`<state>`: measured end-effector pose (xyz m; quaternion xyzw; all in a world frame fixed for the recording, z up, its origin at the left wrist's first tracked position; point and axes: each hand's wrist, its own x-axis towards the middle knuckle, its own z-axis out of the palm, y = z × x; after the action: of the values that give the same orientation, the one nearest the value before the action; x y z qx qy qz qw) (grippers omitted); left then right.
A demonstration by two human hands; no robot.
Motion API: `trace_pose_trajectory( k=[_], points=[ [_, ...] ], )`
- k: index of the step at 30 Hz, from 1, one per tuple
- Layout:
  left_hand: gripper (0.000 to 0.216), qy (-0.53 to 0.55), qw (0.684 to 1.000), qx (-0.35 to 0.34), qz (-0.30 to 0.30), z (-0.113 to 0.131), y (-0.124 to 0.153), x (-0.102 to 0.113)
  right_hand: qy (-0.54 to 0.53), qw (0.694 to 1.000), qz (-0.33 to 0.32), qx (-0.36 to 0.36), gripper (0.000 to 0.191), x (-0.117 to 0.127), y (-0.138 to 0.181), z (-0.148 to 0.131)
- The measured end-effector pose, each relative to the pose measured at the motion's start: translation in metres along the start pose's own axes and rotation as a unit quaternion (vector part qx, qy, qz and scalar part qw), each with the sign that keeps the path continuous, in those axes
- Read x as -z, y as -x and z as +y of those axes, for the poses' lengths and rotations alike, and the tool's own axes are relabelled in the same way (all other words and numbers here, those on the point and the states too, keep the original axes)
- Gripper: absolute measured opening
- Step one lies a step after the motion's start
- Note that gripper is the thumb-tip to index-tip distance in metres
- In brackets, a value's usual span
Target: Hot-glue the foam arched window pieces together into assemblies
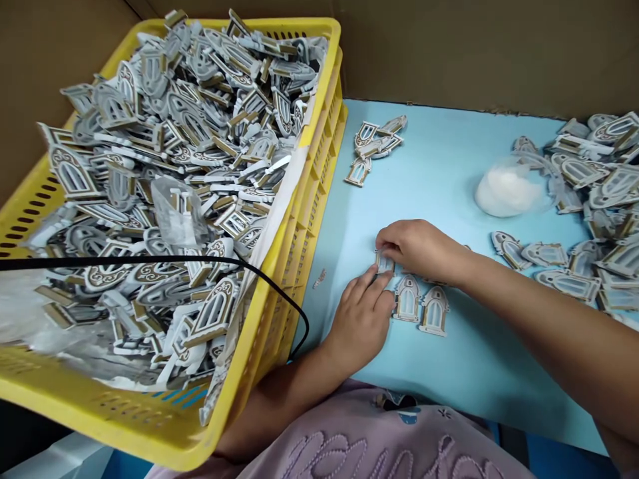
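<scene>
Fingertips of my right hand (pixel 418 249) pinch a small grey-and-gold arched window piece (pixel 385 263) on the pale blue tabletop (pixel 464 146); my left hand's (pixel 358 320) slightly spread fingers touch its lower edge. I keep the pinch light beside two matching pieces (pixel 422 306).

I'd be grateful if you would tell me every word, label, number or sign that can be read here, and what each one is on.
Raised looped script on the lilac top: cut off and too blurred to read.
Blue marks on the yellow crate: too blurred to read; they may not be letters.
No other text can be made out.
</scene>
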<state>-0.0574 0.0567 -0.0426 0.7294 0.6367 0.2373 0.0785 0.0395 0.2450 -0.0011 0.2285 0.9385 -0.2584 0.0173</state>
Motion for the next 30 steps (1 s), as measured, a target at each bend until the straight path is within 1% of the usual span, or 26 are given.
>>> trace_pose_trajectory(
  k=[7, 10, 14, 19, 20, 22, 24, 25, 26, 27, 29, 30],
  points=[
    [0.014, 0.004, 1.0, 0.007, -0.013, 0.001, 0.002, 0.0, -0.024, 0.998, 0.044, -0.047, 0.014, -0.013, 0.012, -0.001],
    [0.014, 0.004, 1.0, 0.007, -0.01, 0.0, 0.002, 0.0, -0.028, 0.997, 0.062, -0.045, 0.015, -0.018, 0.015, -0.001],
    [0.014, 0.003, 1.0, 0.005, -0.004, 0.0, 0.002, 0.0, -0.027, 0.994, 0.096, -0.039, 0.01, -0.025, 0.02, 0.001],
    [0.011, 0.006, 1.0, 0.004, 0.007, 0.0, 0.001, 0.0, -0.032, 0.991, 0.122, -0.046, 0.021, -0.031, 0.026, 0.001],
    [0.011, 0.011, 1.0, 0.004, 0.008, 0.0, 0.001, 0.0, -0.035, 0.99, 0.127, -0.05, 0.02, -0.032, 0.027, 0.001],
    [0.01, 0.032, 0.999, 0.008, 0.015, 0.0, -0.001, 0.002, -0.049, 0.987, 0.138, -0.059, 0.012, -0.033, 0.028, 0.001],
    [0.008, 0.091, 0.995, 0.026, 0.034, 0.001, -0.003, 0.006, -0.078, 0.982, 0.156, -0.068, 0.008, -0.031, 0.031, -0.001],
    [0.008, 0.137, 0.988, 0.053, 0.044, 0.001, -0.005, 0.009, -0.099, 0.977, 0.171, -0.078, 0.01, -0.029, 0.033, -0.003],
    [0.008, 0.193, 0.975, 0.094, 0.05, 0.001, -0.006, 0.012, -0.122, 0.97, 0.189, -0.092, 0.013, -0.026, 0.036, -0.005],
    [0.01, 0.255, 0.954, 0.147, 0.051, 0.002, -0.008, 0.015, -0.15, 0.961, 0.206, -0.111, 0.016, -0.022, 0.041, -0.008],
    [0.015, 0.376, 0.89, 0.256, 0.034, 0.004, -0.011, 0.021, -0.22, 0.94, 0.213, -0.151, 0.021, -0.014, 0.052, -0.016],
    [0.018, 0.425, 0.855, 0.296, 0.021, 0.005, -0.012, 0.024, -0.261, 0.93, 0.201, -0.166, 0.023, -0.01, 0.058, -0.021]
  ],
)
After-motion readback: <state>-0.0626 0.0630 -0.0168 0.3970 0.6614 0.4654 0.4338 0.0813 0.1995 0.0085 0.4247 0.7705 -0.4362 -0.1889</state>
